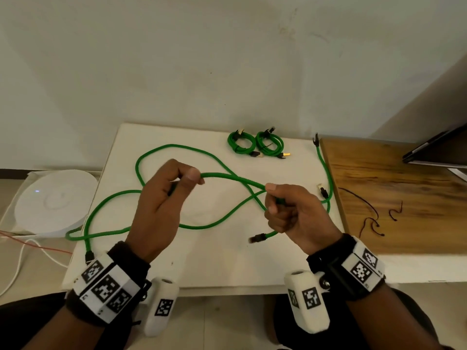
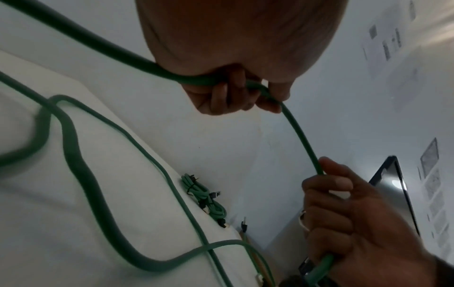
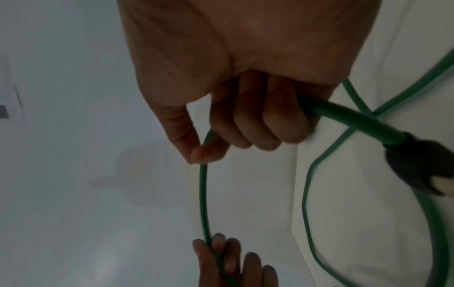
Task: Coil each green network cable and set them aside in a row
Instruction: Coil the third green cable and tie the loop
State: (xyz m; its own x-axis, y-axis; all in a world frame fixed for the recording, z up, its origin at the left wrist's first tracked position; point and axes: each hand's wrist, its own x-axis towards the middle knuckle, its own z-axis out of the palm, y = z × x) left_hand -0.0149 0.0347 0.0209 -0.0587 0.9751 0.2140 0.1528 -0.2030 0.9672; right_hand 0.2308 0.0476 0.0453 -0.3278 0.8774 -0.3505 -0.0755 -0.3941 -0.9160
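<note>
A person's left hand (image 1: 164,198) and right hand (image 1: 290,210) hold a stretch of loose green network cable (image 1: 235,179) raised above a white table (image 1: 214,261). The left hand is closed, its thumb and curled fingers pinching the cable; the right is closed too, thumb and forefinger nipping the line while the other fingers wrap the length running through the palm. Below the right hand the cable's black plug (image 1: 257,238) hangs free. The rest of the cable sprawls in wide loops across the tabletop, one end trailing off the near left edge.

At the table's far side, two coiled green cables (image 1: 255,145) lie side by side, just touching. Another loose green cable (image 1: 326,170) runs along the right edge, beside a wooden desk (image 1: 404,198) on which thin dark wire ties (image 1: 374,218) lie. A dark laptop (image 1: 439,147) sits at the desk's far right. To the left, a round white device (image 1: 50,200) shows a small blue light. A plain white wall (image 1: 202,59) stands behind.
</note>
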